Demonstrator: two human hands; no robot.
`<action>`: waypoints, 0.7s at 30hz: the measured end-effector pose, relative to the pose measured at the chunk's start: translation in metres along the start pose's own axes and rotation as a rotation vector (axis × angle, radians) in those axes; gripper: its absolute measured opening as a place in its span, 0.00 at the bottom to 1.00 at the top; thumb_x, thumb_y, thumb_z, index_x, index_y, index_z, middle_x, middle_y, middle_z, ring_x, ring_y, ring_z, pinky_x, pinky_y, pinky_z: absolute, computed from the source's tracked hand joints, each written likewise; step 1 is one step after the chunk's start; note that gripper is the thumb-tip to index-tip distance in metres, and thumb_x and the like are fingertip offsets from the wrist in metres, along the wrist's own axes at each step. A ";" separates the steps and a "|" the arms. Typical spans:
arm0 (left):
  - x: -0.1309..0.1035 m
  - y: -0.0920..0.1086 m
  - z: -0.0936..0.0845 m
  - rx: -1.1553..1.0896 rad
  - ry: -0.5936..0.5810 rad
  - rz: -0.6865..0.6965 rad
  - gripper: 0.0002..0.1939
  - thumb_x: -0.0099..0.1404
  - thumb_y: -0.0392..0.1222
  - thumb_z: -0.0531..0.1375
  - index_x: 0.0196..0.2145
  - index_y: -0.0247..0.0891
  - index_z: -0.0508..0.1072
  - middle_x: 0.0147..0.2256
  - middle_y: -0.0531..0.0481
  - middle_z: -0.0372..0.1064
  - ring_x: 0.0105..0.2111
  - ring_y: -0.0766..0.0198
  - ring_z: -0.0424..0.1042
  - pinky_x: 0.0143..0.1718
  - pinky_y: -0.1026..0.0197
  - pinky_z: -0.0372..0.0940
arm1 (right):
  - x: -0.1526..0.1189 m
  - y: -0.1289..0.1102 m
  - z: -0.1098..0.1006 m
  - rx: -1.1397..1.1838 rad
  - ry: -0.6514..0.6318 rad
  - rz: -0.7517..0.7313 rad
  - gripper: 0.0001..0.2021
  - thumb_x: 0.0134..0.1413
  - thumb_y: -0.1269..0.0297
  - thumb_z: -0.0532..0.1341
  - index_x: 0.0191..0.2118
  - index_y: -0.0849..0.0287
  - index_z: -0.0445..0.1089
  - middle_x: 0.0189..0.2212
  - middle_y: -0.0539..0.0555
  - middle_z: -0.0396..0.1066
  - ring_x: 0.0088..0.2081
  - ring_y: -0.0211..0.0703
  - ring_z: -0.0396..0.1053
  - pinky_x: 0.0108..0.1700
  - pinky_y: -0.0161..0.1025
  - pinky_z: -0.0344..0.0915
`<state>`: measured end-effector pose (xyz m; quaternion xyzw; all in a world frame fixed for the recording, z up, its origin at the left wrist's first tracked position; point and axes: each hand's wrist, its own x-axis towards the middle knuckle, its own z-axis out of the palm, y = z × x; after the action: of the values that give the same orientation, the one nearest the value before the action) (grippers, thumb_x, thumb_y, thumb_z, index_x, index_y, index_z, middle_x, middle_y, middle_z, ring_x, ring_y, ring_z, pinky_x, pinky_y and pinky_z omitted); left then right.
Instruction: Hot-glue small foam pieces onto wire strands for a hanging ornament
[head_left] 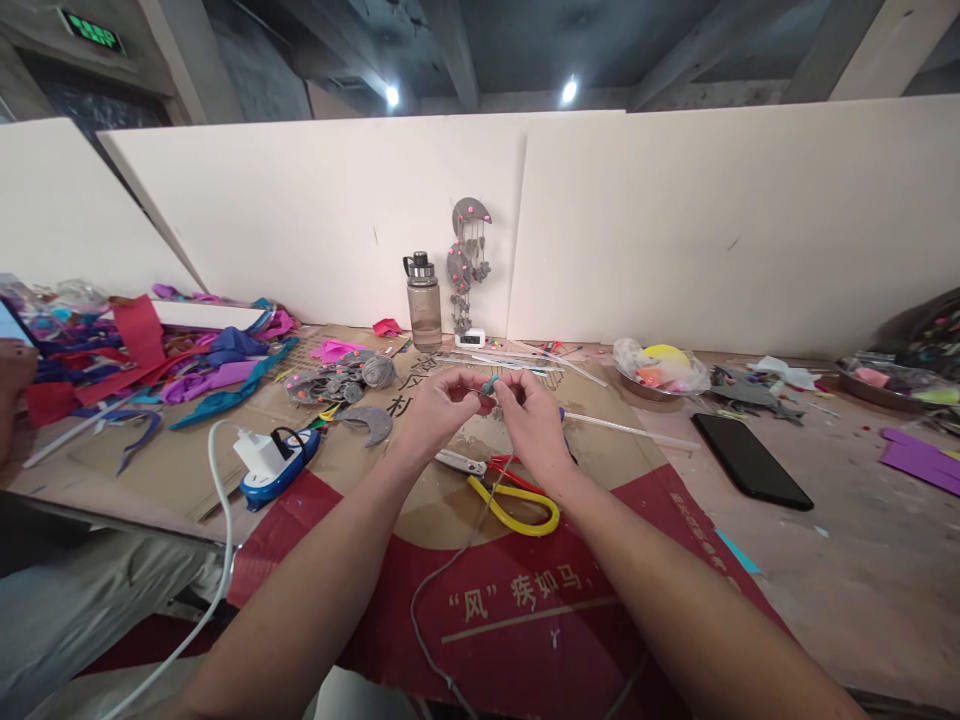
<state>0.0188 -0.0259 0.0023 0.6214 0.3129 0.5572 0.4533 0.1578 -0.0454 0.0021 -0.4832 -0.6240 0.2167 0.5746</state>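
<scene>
My left hand (pixel 442 408) and my right hand (pixel 534 418) meet over the middle of the cardboard sheet, fingertips pinched together. Between them sits a small teal-grey piece (pixel 489 385), mostly hidden by the fingers, so its kind is unclear. A grey yarn strand (pixel 429 580) runs from beneath my right hand down over the red part of the cardboard (pixel 405 640). Just below the hands lie yellow-handled scissors (pixel 551 522) and a red-handled tool (pixel 516 470). To the left are a grey crescent (pixel 373 424) and a ball of grey yarn (pixel 379 371).
A water bottle (pixel 424 305) and small clock (pixel 470 339) stand before the white board, where a grey moon hanging (pixel 471 215) is. Left are a power strip (pixel 281 475) and fabric strips (pixel 142 345); right, a phone (pixel 750 462) and bowl (pixel 660 388). Another person's hand (pixel 15 375) shows far left.
</scene>
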 end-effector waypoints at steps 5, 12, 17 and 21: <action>0.000 -0.001 0.000 0.013 -0.001 -0.001 0.10 0.54 0.41 0.65 0.33 0.33 0.75 0.28 0.49 0.75 0.28 0.63 0.75 0.35 0.58 0.73 | 0.000 -0.002 -0.001 0.016 -0.007 0.008 0.07 0.56 0.61 0.55 0.31 0.58 0.65 0.25 0.47 0.65 0.27 0.37 0.58 0.32 0.36 0.55; 0.001 -0.001 0.002 0.021 0.075 -0.037 0.12 0.54 0.46 0.66 0.30 0.33 0.74 0.25 0.49 0.75 0.26 0.62 0.76 0.33 0.58 0.74 | -0.001 0.000 -0.002 0.000 -0.009 -0.005 0.09 0.58 0.59 0.55 0.30 0.57 0.64 0.25 0.47 0.64 0.27 0.37 0.58 0.32 0.36 0.55; 0.001 -0.003 0.001 0.036 0.111 -0.024 0.12 0.54 0.46 0.66 0.28 0.33 0.72 0.24 0.50 0.74 0.25 0.61 0.76 0.32 0.57 0.75 | -0.002 -0.002 -0.003 -0.021 -0.013 -0.016 0.08 0.57 0.60 0.56 0.30 0.57 0.65 0.24 0.47 0.64 0.27 0.37 0.59 0.32 0.36 0.55; 0.001 -0.003 0.001 0.043 0.138 -0.019 0.11 0.54 0.44 0.65 0.28 0.33 0.73 0.24 0.50 0.74 0.25 0.62 0.76 0.32 0.57 0.75 | -0.003 -0.004 -0.003 -0.042 -0.018 -0.042 0.07 0.56 0.61 0.57 0.30 0.57 0.66 0.24 0.48 0.65 0.27 0.37 0.60 0.33 0.36 0.56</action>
<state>0.0200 -0.0241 0.0003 0.5880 0.3611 0.5877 0.4224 0.1583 -0.0502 0.0048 -0.4799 -0.6436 0.1958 0.5631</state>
